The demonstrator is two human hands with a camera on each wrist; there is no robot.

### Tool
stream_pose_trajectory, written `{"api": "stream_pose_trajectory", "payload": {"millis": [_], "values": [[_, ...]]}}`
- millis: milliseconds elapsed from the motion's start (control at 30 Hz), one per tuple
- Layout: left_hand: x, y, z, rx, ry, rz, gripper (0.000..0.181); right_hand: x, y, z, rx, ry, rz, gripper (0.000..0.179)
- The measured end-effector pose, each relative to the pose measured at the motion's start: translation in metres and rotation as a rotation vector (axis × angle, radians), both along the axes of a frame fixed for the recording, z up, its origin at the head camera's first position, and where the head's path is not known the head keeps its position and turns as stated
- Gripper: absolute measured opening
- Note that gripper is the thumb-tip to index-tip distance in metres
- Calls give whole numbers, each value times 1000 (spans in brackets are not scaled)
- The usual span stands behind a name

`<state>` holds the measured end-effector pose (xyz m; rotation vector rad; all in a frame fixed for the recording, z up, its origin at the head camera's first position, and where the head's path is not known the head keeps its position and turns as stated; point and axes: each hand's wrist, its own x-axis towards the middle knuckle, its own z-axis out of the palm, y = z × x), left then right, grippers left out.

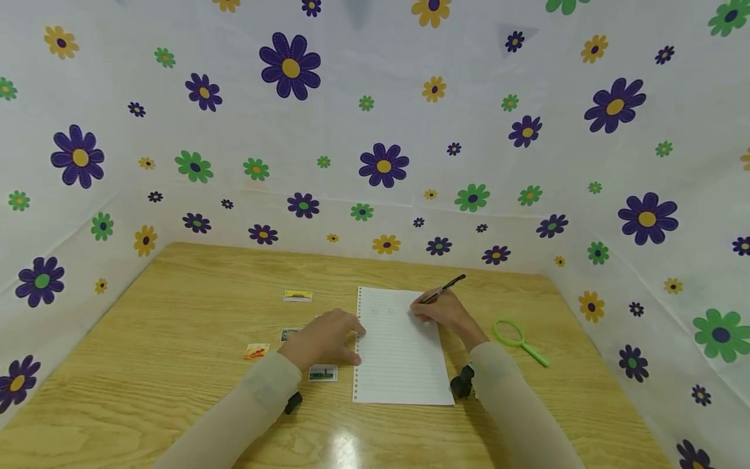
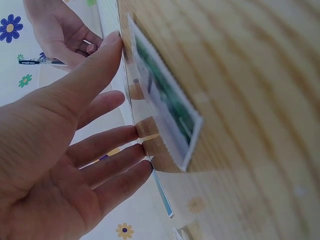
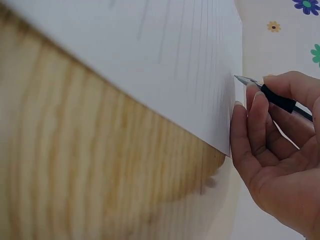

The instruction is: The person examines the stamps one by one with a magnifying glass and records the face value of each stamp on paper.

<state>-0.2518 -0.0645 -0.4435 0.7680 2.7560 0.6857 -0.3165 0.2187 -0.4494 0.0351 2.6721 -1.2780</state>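
Observation:
A lined, hole-punched sheet of paper (image 1: pixel 401 371) lies on the table, with small faint marks near its top. My right hand (image 1: pixel 443 310) pinches a black pen (image 1: pixel 450 285) over the sheet's upper right. In the right wrist view the pen's tip (image 3: pixel 241 78) points at the paper; contact is hard to tell. Along the sheet's left edge rests my left hand (image 1: pixel 328 340), fingers loosely spread and holding nothing. Just below that hand is a green postage stamp (image 1: pixel 323 373), whose perforated edge shows in the left wrist view. Another stamp (image 1: pixel 290 335) is partly hidden behind the hand.
Left of the left hand lies an orange-red stamp (image 1: pixel 256 352); a yellow stamp (image 1: pixel 298 296) lies farther back. A green magnifying glass (image 1: pixel 536 355) sits to the right of my right forearm. Flower-printed white cloth (image 1: pixel 328 130) encloses the wooden table (image 1: pixel 176 326) at the back and sides.

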Motion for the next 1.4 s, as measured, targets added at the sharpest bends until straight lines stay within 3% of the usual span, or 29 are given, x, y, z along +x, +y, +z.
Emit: {"api": "stream_pose_trajectory", "payload": {"millis": [367, 700, 1400], "values": [[2, -1, 1, 10, 1, -27, 50, 0, 2, -3, -77, -5, -13, 23], [1, -2, 1, 3, -4, -18, 51, 1, 2, -1, -15, -5, -7, 24], [-1, -1, -4, 7, -2, -22, 51, 1, 7, -3, -96, -23, -41, 26]]}}
